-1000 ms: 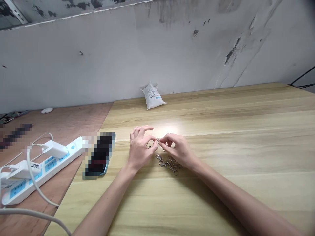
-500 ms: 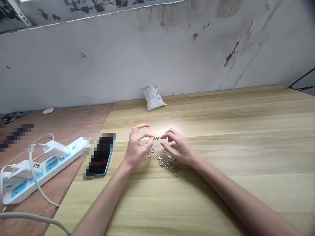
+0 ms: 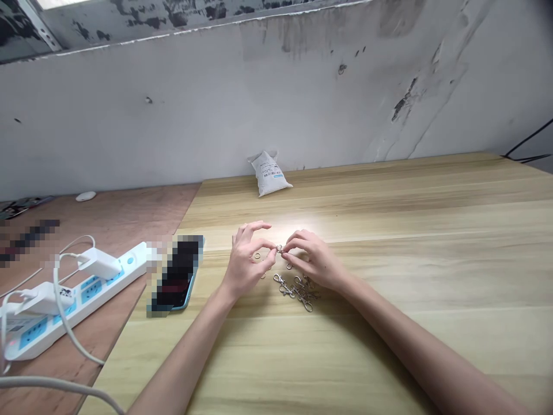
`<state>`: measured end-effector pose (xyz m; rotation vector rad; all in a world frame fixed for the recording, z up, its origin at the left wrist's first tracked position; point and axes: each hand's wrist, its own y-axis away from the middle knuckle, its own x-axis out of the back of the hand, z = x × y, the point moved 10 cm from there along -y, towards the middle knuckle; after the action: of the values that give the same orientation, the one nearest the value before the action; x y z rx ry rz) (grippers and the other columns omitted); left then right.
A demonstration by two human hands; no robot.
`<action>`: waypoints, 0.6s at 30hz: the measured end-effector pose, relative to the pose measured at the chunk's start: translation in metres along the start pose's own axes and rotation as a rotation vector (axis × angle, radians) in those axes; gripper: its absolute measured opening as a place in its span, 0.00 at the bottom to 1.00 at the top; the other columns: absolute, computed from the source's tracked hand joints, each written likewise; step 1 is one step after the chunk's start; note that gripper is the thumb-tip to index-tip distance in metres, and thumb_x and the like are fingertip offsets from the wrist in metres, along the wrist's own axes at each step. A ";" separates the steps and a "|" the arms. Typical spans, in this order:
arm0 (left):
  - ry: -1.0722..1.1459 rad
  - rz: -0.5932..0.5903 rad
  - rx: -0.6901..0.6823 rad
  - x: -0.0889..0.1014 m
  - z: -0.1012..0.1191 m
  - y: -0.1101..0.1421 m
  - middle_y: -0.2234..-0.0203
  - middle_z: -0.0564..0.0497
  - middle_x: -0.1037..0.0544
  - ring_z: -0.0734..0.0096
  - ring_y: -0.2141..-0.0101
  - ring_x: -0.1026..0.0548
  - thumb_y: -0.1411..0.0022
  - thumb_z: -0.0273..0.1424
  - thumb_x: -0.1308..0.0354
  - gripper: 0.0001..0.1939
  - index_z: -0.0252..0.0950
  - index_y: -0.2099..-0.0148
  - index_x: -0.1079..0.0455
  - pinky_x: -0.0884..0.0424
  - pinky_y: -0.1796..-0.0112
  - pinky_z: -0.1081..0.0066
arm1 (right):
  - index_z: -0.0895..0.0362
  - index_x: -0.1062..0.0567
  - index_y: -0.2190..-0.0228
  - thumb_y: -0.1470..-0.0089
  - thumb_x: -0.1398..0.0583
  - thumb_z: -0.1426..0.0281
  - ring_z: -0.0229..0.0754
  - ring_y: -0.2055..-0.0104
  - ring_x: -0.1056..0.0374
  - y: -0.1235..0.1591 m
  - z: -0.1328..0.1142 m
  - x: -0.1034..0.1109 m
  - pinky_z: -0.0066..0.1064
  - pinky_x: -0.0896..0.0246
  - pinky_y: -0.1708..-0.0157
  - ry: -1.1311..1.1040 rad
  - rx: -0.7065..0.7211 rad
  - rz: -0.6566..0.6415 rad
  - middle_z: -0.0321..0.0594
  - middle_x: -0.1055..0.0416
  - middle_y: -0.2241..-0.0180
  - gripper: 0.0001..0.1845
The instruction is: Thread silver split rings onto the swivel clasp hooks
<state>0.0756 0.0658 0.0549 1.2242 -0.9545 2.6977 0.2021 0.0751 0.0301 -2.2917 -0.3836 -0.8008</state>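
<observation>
1. Metal piece (image 3: 279,249), small and shiny, sits between my two hands, over the wooden tabletop (image 3: 389,334) and just beyond the pile of clasps (image 3: 299,291).
2. My left hand (image 3: 248,262) pinches its left side between thumb and forefinger, the other fingers raised and spread; my right hand (image 3: 317,259) pinches it from the right with its fingertips.
3. I judge it light, stiff and hard to break, though smooth enough to slip; gripping the outer edge of its loop should be surest.
4. Rounded wire shows between my fingertips. Its long axis seems to run from hand to hand, but my fingers hide too much to be sure.
5. Loose rings (image 3: 257,255) lie beside my left hand, partly covered by it.
</observation>
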 end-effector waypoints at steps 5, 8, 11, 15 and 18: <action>-0.045 -0.017 -0.002 -0.001 0.000 -0.001 0.48 0.50 0.29 0.57 0.45 0.35 0.40 0.27 0.41 0.05 0.42 0.67 0.26 0.43 0.45 0.54 | 0.55 0.25 0.68 0.40 0.41 0.69 0.43 0.63 0.34 -0.002 0.008 0.012 0.35 0.45 0.62 0.135 0.013 0.034 0.41 0.27 0.67 0.05; -0.063 -0.040 -0.006 -0.004 0.000 0.000 0.48 0.50 0.29 0.57 0.45 0.35 0.40 0.27 0.41 0.05 0.41 0.68 0.26 0.43 0.45 0.54 | 0.54 0.25 0.67 0.39 0.42 0.69 0.42 0.64 0.34 -0.001 0.008 0.020 0.35 0.47 0.62 0.221 0.042 0.077 0.40 0.26 0.67 0.06; -0.086 -0.074 -0.014 -0.010 0.000 0.001 0.48 0.50 0.28 0.57 0.44 0.35 0.39 0.28 0.42 0.06 0.41 0.68 0.26 0.42 0.46 0.54 | 0.54 0.24 0.67 0.37 0.44 0.69 0.41 0.65 0.35 0.000 -0.003 0.023 0.34 0.47 0.62 0.315 0.106 0.100 0.39 0.25 0.68 0.09; -0.130 -0.127 -0.038 -0.019 0.000 0.004 0.48 0.49 0.28 0.58 0.44 0.36 0.38 0.29 0.43 0.06 0.40 0.68 0.26 0.43 0.44 0.53 | 0.55 0.24 0.67 0.37 0.44 0.71 0.38 0.68 0.36 0.004 -0.030 0.024 0.32 0.47 0.63 0.374 0.217 0.187 0.37 0.27 0.71 0.09; -0.172 -0.174 -0.065 -0.023 0.000 0.004 0.48 0.49 0.28 0.58 0.43 0.36 0.38 0.30 0.43 0.06 0.41 0.66 0.26 0.48 0.40 0.50 | 0.55 0.24 0.67 0.37 0.44 0.71 0.38 0.68 0.37 0.004 -0.037 0.022 0.32 0.47 0.62 0.362 0.243 0.199 0.37 0.28 0.71 0.08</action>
<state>0.0902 0.0676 0.0374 1.4713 -0.8976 2.4429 0.2043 0.0479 0.0638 -1.8775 -0.0803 -0.9840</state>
